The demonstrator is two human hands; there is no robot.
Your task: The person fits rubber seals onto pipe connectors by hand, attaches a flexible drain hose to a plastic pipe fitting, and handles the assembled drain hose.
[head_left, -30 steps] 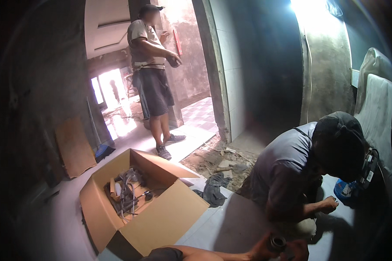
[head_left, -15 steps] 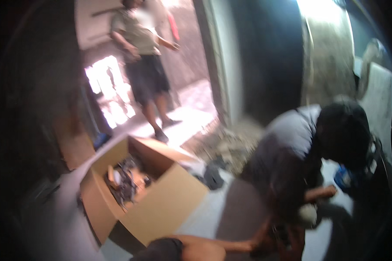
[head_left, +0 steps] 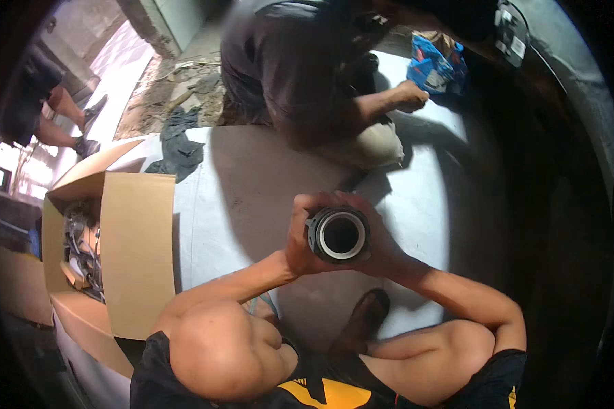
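Observation:
Both my hands are wrapped round a black cylinder [head_left: 343, 236] in front of my knees. A pale ring edges the dark round opening at its upward end. My left hand [head_left: 299, 230] grips the left side, beside a small black tab or clip. On the opposite side is my right hand [head_left: 383, 242], its fingers partly hidden behind the cylinder. The lower part of the cylinder is hidden by its own top and my hands, so its exact kind does not show.
An open cardboard box [head_left: 140, 255] with tangled dark parts stands to the left. A crouching co-worker [head_left: 300, 75] is just ahead, one hand near a blue bag [head_left: 435, 65]. A dark cloth [head_left: 177, 146] lies beside rubble [head_left: 184, 88]. Another person's legs [head_left: 58, 123] show far left.
My view has swung down and to the right from the doorway. My hands, blurred at the lower right before, now show clearly in the middle round the cylinder.

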